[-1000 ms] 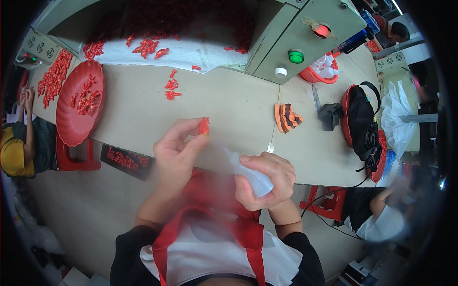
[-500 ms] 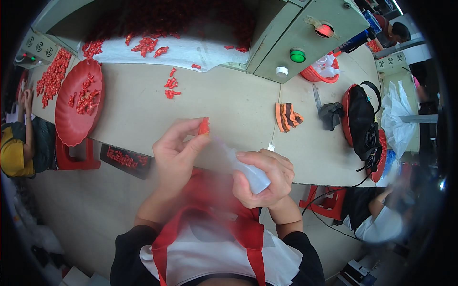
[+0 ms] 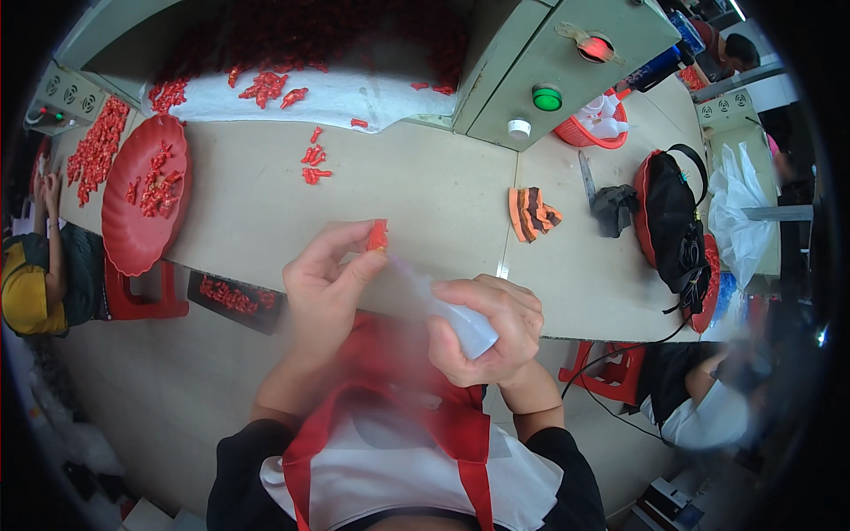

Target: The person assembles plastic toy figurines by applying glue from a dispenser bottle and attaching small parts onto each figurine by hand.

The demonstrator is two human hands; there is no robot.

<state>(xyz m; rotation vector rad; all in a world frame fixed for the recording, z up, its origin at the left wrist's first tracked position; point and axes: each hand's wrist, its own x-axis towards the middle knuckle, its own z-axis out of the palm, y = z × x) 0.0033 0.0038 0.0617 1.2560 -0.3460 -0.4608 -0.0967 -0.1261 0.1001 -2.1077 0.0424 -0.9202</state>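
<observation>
Between the thumb and fingers of my left hand point(image 3: 328, 270) is a small red plastic figure point(image 3: 378, 234), held upright over the table's near edge. My right hand point(image 3: 496, 327) is wrapped round a translucent white squeeze bottle point(image 3: 465, 326). The bottle tilts, its thin nozzle pointing up and left toward the red figure. A blurred smear over the picture's middle hides part of the nozzle, and I cannot tell whether its tip touches the figure. Beyond my left hand, a few similar red figures point(image 3: 314, 159) lie in a short row on the table.
A green-grey machine point(image 3: 540, 62) with a cloth-lined opening full of red pieces stands at the back. To the left is a red scalloped tray point(image 3: 124, 208). On the right are a striped cloth point(image 3: 531, 214), a red basket point(image 3: 580, 134) and a black bag point(image 3: 675, 208). Co-workers sit at both sides.
Almost nothing differs. Both hands keep their holds on the figure and the bottle, and the whole view has shifted very slightly.
</observation>
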